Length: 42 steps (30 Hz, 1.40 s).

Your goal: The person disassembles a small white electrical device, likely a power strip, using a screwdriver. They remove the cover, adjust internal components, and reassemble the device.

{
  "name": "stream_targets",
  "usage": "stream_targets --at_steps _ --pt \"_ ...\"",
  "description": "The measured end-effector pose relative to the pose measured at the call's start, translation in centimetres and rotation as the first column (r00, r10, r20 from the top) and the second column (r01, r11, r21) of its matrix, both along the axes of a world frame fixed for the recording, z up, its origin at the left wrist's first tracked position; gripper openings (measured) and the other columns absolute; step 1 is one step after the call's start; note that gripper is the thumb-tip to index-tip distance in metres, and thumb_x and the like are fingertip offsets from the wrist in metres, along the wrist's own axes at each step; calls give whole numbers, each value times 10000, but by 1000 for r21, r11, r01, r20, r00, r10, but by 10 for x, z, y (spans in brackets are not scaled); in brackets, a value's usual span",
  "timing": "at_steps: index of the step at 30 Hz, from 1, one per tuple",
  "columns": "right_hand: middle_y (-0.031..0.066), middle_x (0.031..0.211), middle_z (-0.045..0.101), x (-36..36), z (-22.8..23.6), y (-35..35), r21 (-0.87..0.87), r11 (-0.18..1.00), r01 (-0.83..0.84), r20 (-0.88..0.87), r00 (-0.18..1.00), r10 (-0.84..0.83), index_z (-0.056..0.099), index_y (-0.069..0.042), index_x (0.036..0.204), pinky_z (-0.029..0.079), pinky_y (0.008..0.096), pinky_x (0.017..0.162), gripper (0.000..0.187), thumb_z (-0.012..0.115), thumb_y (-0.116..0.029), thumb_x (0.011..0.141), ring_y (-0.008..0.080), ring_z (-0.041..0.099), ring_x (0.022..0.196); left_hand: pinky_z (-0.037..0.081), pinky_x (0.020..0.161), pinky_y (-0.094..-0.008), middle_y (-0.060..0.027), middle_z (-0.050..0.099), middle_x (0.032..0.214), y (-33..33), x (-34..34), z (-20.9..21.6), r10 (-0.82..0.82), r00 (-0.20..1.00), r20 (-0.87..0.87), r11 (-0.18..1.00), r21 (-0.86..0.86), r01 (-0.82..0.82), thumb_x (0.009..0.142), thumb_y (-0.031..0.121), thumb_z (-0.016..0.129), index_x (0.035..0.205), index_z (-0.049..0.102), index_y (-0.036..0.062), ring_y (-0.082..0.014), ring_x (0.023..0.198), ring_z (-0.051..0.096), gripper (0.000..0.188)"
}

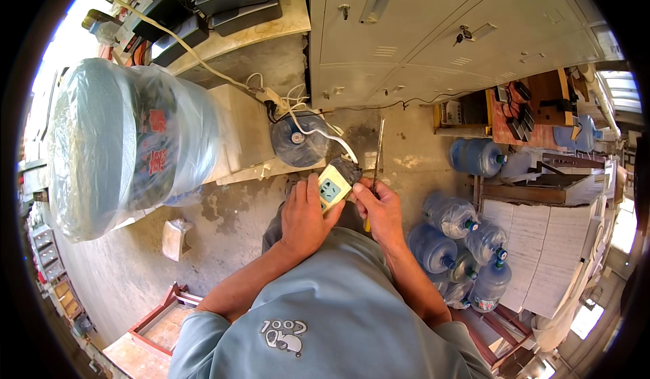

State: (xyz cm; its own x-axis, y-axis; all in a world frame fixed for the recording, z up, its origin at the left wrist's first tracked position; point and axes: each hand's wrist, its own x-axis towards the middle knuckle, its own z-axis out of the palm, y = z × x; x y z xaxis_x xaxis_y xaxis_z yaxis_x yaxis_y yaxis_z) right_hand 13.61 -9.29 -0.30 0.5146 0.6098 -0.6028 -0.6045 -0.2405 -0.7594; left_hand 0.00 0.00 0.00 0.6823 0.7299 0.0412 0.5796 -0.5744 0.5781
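Head view, person looking down at own hands; socket block (330, 188), cream with a green face, held up in front of the belly, above the floor (230, 227), tilted, socket face showing. Left hand (303, 213) on its left side, fingers closed round the block, thumb by the near end. Right hand (379, 210) has fingers narrow, wrapped round a screwdriver (380, 150), metal shaft pointing away from the body, clear of the block, yellow handle end poking out below the palm. Right thumb and index by the block's right edge, cannot tell if pinching or just touching. Dark piece (348, 171) at the block's far end, kind unclear; white cord (342, 147) runs off from there toward a tangle of wires. Blue water jug (292, 154) upright just beyond the left hand. Big plastic-wrapped jug (101, 149) at left, on its side. Bench (296, 19) top left carries black boxes (247, 17). Grey lockers (406, 27) ahead, keys (463, 35) hanging in one lock. More blue jugs (433, 247) grouped on the right, near the right forearm
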Motion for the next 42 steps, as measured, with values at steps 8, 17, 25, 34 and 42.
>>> stream_targets --at_steps 8,17,25,34,42 --pt "-20 723 573 -4 2 4 -17 999 37 2 999 -37 617 -44 888 321 196 459 159 685 -184 923 34 444 552 481 756 -410 -148 532 1002 3 3 1 -43 999 -10 988 150 44 714 303 812 1292 475 -26 -317 890 561 746" --pt "20 630 534 -2 4 17 -174 981 89 18 996 -87 594 -14 788 344 231 447 278 688 -249 903 79 450 500 463 755 -402 -134 542 1015 6 2 2 -94 995 -17 983 159 96 714 300 807 1304 488 -14 -299 894 555 740" --pt "-9 623 514 -6 -9 13 -155 984 87 54 995 -79 586 -19 778 316 217 442 275 683 -246 899 55 425 514 458 790 -441 -162 545 1073 5 1 2 -110 993 -29 989 100 113 726 269 809 1310 490 -22 -336 955 547 726" --pt "38 637 543 -8 -14 6 -143 987 68 61 996 -60 594 2 802 367 240 459 208 604 -174 912 96 468 510 459 793 -447 -166 538 1054 3 0 -1 -112 993 -22 991 76 113 729 264 805 1307 484 -21 -350 953 546 719" --pt "19 693 571 -7 -21 -1 -96 993 65 1 998 -65 603 -12 832 363 215 467 164 603 -153 915 69 489 559 465 776 -422 -151 533 1025 1 0 -4 -104 994 -19 992 75 105 731 272 800 1298 485 -16 -328 919 553 710"
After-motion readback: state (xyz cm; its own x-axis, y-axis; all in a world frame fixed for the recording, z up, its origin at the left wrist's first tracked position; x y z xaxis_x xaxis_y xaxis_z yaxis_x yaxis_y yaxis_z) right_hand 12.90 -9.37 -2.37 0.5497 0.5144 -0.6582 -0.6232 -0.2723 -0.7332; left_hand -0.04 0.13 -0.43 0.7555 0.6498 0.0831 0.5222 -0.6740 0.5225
